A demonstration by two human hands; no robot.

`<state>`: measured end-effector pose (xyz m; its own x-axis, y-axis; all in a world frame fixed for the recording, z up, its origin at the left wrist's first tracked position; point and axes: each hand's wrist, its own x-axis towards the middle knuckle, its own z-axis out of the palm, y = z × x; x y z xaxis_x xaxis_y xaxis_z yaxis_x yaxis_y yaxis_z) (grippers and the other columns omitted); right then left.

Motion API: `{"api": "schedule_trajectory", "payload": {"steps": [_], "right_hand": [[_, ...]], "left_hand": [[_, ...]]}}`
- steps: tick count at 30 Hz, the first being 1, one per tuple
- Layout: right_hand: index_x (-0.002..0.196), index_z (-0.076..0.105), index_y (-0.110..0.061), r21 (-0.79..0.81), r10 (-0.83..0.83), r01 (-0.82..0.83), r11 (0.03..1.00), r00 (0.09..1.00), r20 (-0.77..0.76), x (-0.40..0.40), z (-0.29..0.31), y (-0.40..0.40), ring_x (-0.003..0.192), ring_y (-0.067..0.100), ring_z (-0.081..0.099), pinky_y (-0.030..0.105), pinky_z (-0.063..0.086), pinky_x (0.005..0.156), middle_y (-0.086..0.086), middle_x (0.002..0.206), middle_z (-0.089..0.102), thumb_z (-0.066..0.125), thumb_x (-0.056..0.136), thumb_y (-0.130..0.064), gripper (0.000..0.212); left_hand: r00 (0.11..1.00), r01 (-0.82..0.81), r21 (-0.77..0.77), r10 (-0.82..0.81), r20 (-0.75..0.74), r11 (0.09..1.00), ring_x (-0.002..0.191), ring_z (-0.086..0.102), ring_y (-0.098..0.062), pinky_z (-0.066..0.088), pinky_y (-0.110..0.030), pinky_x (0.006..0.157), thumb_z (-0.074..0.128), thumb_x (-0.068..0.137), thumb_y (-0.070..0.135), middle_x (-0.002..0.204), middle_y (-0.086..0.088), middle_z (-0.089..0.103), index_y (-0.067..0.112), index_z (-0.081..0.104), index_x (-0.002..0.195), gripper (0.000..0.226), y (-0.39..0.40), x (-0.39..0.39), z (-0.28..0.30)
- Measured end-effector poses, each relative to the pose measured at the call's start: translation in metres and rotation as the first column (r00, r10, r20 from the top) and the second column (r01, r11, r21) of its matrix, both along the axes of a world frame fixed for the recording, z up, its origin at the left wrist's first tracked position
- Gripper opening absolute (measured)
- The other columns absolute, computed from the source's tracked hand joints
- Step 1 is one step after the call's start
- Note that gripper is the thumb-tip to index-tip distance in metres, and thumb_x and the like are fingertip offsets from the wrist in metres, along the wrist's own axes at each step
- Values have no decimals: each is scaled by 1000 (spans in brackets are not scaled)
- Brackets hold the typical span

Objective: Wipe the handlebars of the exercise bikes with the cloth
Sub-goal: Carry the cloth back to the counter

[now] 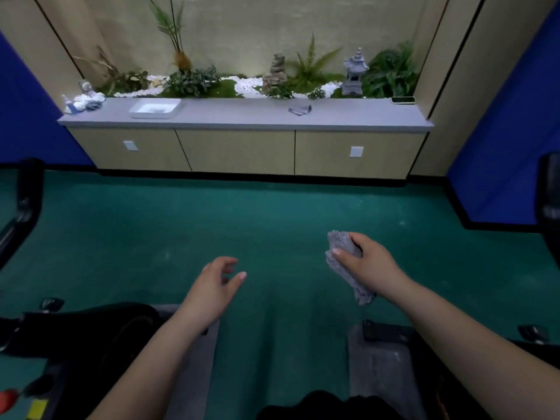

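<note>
My right hand (365,259) holds a crumpled grey cloth (342,247) out over the green floor, the cloth hanging down below the fist. My left hand (216,283) is held out beside it, empty, with its fingers apart. A black exercise bike handlebar (22,204) rises at the far left edge, and part of another black bike (548,195) shows at the far right edge. Neither hand touches a bike.
A grey counter (242,118) over beige cabinets runs along the far wall, carrying a white tray (155,109), a folded grey cloth (300,109), a phone (403,100) and plants behind. Black bike bases (91,334) sit low at left and right. Green floor (272,213) lies between.
</note>
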<state>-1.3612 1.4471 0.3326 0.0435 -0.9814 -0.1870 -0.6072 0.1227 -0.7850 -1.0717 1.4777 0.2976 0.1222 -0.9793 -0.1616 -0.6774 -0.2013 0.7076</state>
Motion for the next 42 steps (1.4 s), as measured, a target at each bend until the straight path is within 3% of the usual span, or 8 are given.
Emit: {"api": "schedule_trajectory", "payload": {"steps": [11,16,23,31,37,42], "right_hand": [[127,54,-15,72,89,-88,993,996,-9,54,-27,-158,94,17,59,25,42,75,3,117,63,60,90,-37,43],[133,50,-14,105,149,-150,983,989,26,77,-36,-262,105,19,58,30,45,86,4,128,59,59,91,-36,49],[128,53,-17,50,254,-255,966,967,23,129,-12,-402,96,13,55,24,39,81,-3,117,60,59,91,-34,41],[122,57,-17,37,319,-319,947,948,-11,232,-21,-521,92,12,56,21,36,76,-6,105,59,61,90,-31,35],[123,58,-17,58,315,-313,948,948,-35,313,-22,-608,102,18,60,29,45,86,1,117,64,63,88,-33,39],[121,58,-18,43,321,-320,947,947,-21,373,-12,-679,99,18,60,25,41,79,0,111,63,61,89,-36,37]], "left_hand": [[991,-134,72,135,-10,988,98,60,-20,47,-32,87,60,87,30,117,-8,59,15,53,121,38,-120,55,-25],[983,-182,118,184,-3,976,98,60,-18,45,-27,83,61,87,31,118,-7,59,16,52,122,39,-204,71,-27],[972,-233,28,234,-37,972,96,60,-14,42,-22,80,62,87,28,110,0,58,19,53,120,35,-313,108,1],[942,-314,55,318,-110,948,94,62,-12,46,-25,80,66,83,26,111,-1,60,31,51,110,31,-404,203,-19],[920,-363,61,368,-138,930,93,61,-12,43,-22,74,64,85,26,111,1,58,23,52,117,34,-492,284,-20],[914,-380,10,377,-148,925,89,61,-9,42,-20,71,63,86,26,109,2,59,22,53,117,32,-567,347,-2]]}}
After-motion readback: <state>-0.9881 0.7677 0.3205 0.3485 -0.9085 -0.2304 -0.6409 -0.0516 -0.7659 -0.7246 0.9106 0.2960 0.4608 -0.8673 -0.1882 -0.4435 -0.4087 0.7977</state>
